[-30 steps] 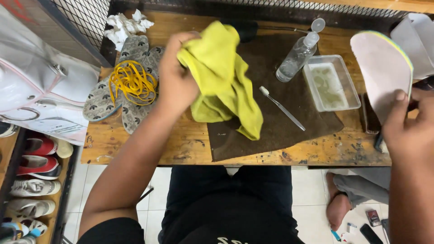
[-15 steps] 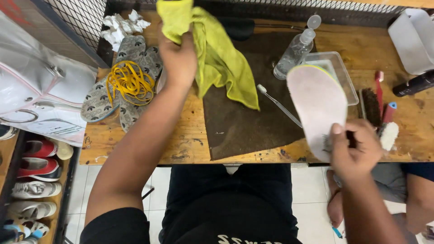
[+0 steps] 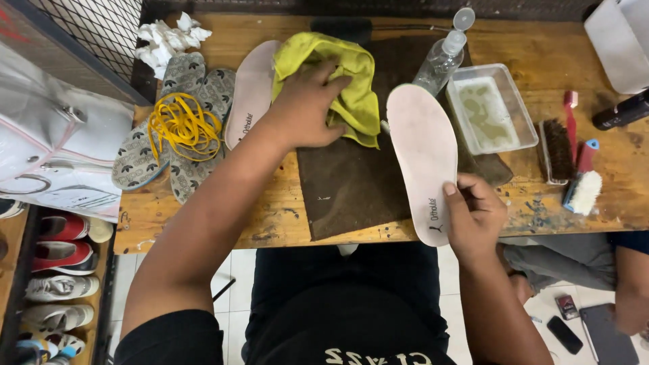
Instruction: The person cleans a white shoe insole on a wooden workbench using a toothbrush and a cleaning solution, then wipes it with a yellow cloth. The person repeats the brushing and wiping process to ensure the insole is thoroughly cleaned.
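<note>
Cloth (image 3: 351, 84) lowered under left hand (image 3: 307, 108), hiding second insole's (image 3: 251, 91) edge.

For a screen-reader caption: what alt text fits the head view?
Seen from above, a person's right hand holds a white insole by its heel over a brown mat on a wooden bench, while the left hand presses a yellow cloth. Brushes, a tray and a bottle lie nearby.

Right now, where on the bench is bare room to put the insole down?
The brown mat lies bare between the yellow cloth and the bench's near edge. Bare wood shows behind the plastic tray. The left end, with yellow laces, is crowded.
</note>
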